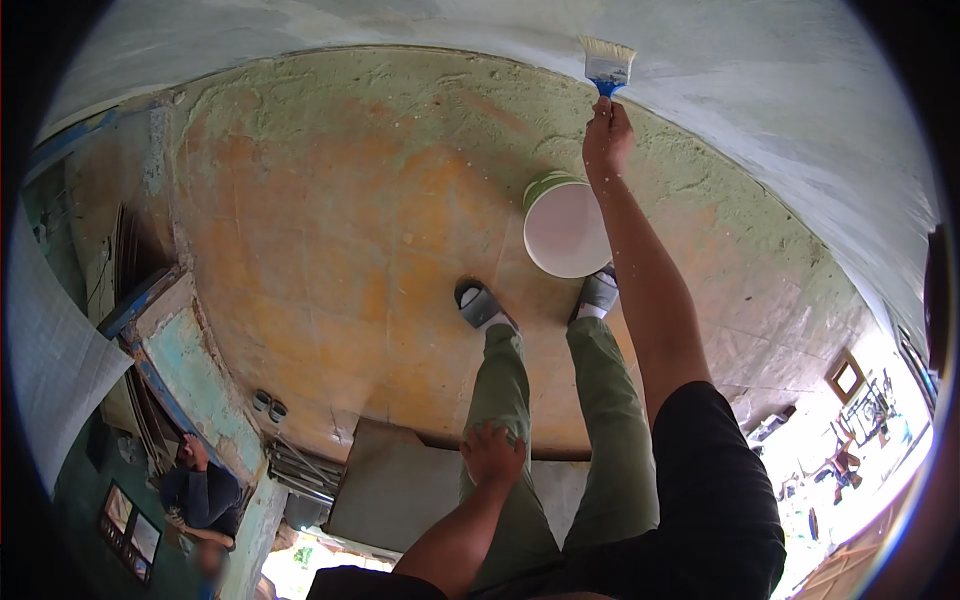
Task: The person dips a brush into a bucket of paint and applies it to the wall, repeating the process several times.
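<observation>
My right hand (608,140) is wrapped round the blue handle of a wide paintbrush (608,64), arm stretched out ahead. The brush's pale bristles point up and overlap the grey wall (420,25) in this view. Small white specks dot the hand and forearm. My left hand (494,453) rests on my left knee, its fingers spread over the green trousers (505,385). On the floor in front of my feet stands a green and white bucket (567,228), with a pale inside showing, partly behind my right forearm.
Worn orange and green floor (330,230) spreads around my grey slippers (483,303). Behind me is a grey slab-like surface (390,490). Another pair of slippers (269,405) lies to the left, near a doorway where a person (205,495) is. Bright daylight enters at the right.
</observation>
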`<state>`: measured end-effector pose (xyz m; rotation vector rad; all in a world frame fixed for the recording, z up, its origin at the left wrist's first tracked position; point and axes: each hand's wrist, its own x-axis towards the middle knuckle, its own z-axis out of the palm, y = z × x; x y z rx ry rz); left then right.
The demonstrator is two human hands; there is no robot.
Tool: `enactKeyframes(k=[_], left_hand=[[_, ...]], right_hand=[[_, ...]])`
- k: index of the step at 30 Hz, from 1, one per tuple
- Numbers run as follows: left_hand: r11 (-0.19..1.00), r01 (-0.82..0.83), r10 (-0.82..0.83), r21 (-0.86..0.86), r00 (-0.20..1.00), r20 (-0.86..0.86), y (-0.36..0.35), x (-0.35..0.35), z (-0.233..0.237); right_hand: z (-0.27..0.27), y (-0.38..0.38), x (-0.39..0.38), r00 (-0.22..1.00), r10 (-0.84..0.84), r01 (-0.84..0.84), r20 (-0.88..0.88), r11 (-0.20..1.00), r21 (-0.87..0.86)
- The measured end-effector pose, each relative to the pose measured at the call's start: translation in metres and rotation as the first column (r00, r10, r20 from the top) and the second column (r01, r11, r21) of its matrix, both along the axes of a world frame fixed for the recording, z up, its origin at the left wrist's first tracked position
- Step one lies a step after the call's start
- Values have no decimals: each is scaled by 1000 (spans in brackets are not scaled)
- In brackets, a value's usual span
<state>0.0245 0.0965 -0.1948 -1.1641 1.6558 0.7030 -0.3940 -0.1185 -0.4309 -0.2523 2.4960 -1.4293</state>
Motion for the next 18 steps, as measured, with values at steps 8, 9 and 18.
enactKeyframes(k=[8,9,18], left_hand=[[1000,12,-12,-15,1000,5,0,3,-1],[1000,10,-10,-14,1000,6,-1,2,-1],[999,50,-51,-16,998,-21,1,-9,1]], right_hand=[[-20,4,-20,558,-263,371,787,927,46],[-17,4,-22,479,-266,403,837,913,60],[37,19,-28,630,-104,385,770,903,-193]])
